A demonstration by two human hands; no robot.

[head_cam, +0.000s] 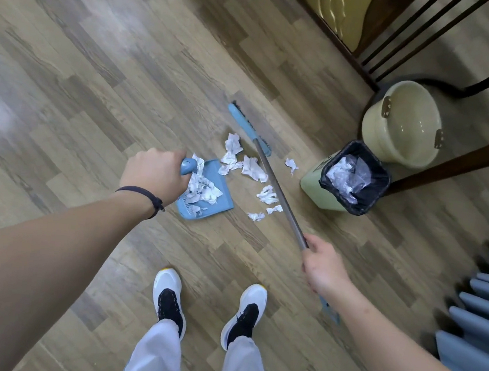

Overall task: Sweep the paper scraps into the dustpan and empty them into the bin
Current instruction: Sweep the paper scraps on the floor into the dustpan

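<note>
My left hand [154, 175] grips the handle of a blue dustpan [223, 202] that rests on the wooden floor with several white paper scraps inside it. More paper scraps [251, 167] lie loose on the floor just right of the pan. My right hand [322, 264] holds the grey pole of a broom [279, 192]. Its blue head [248, 127] sits on the floor beyond the scraps. A green bin [313, 187] with a black liner, crumpled paper and plastic inside, stands to the right of the scraps.
A cream bucket [402, 124] stands behind the bin, under dark wooden furniture legs [458, 167]. A grey-blue pleated curtain [485, 310] hangs at the right edge. My two feet in white and black shoes [207, 309] stand on the floor below the scraps.
</note>
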